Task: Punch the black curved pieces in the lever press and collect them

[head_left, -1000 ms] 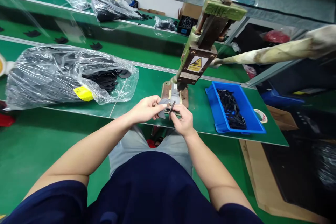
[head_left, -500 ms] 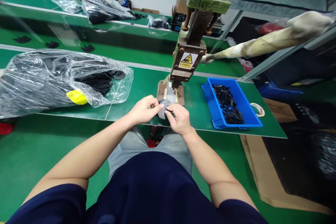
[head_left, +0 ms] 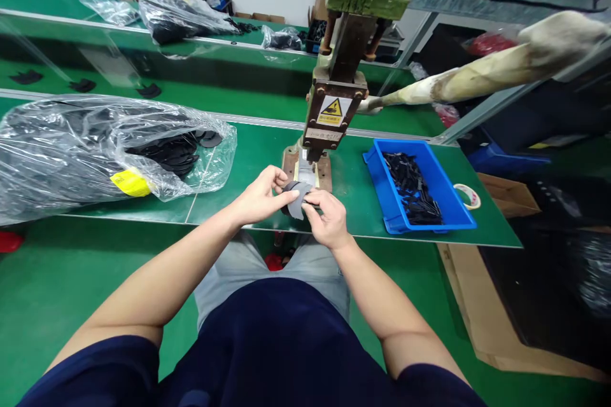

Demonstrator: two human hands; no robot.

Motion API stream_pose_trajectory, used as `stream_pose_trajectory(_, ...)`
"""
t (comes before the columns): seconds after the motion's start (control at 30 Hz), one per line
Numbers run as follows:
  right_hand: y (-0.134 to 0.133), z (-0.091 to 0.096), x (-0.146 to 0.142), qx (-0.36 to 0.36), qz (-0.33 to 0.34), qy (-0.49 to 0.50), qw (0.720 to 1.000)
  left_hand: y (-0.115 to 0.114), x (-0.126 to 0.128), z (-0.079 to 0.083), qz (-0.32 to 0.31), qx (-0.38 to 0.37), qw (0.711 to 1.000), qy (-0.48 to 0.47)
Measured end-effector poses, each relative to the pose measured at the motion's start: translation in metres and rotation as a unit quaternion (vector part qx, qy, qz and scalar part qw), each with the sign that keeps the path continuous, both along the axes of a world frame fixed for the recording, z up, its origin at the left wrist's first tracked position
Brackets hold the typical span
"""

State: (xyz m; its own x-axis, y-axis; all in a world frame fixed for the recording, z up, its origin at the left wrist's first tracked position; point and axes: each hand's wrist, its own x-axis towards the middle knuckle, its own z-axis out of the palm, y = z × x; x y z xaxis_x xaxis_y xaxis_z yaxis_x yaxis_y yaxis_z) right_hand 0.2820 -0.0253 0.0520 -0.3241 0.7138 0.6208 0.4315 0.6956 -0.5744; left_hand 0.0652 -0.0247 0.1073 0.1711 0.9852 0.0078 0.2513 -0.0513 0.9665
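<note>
- Left hand (head_left: 261, 196): thumb and fingers pinched together on a grey curved piece (head_left: 298, 200), thumb lying on its face.
- Right hand (head_left: 330, 217): fingertips closed on a slim dark part (head_left: 312, 206) at the right side of the grey piece; exact contact between the two was too small to tell.
- Grey piece was held up between both hands, near the front edge of the counter (head_left: 252, 143) and just in front of the press (head_left: 334, 116).
- Press carried a yellow warning sign (head_left: 331, 109) on its head; its base plate (head_left: 325, 173) sat on the counter, just beyond the fingers.
- Right of the press: blue bin (head_left: 420, 227) holding a heap of black parts (head_left: 411, 191) — tape roll (head_left: 471, 197) just beside its right wall.
- Left: clear plastic bag (head_left: 62, 165), its mouth toward the hands, with dark curved pieces (head_left: 167, 154) showing inside — yellow label (head_left: 130, 182) on its near side.
- Behind the bag, three dark curved pieces lay spaced apart on a green surface (head_left: 200, 98).
</note>
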Motion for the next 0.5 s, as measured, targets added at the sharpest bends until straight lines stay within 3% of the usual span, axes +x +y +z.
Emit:
stream_pose_trajectory(0.13, 0.002, -0.005, 0.014, -0.019, -0.017, -0.021, 0.999, 0.005, -0.005, -0.010, -0.070, -0.113, 0.987, -0.089)
stream_pose_trajectory(0.23, 0.006, -0.014, 0.045, -0.033, -0.071, -0.046, 0.996, 0.026, -0.023, -0.026, 0.034, -0.122, 0.988, -0.092)
stream_pose_trajectory(0.37, 0.006, -0.038, 0.091, -0.038, -0.171, -0.095, 0.980, 0.084, -0.052, -0.049, 0.174, -0.197, 0.956, -0.132)
stream_pose_trajectory(0.5, -0.003, -0.059, 0.105, -0.034, -0.191, -0.157, 0.968, 0.166, -0.062, -0.061, 0.217, -0.206, 0.942, -0.152)
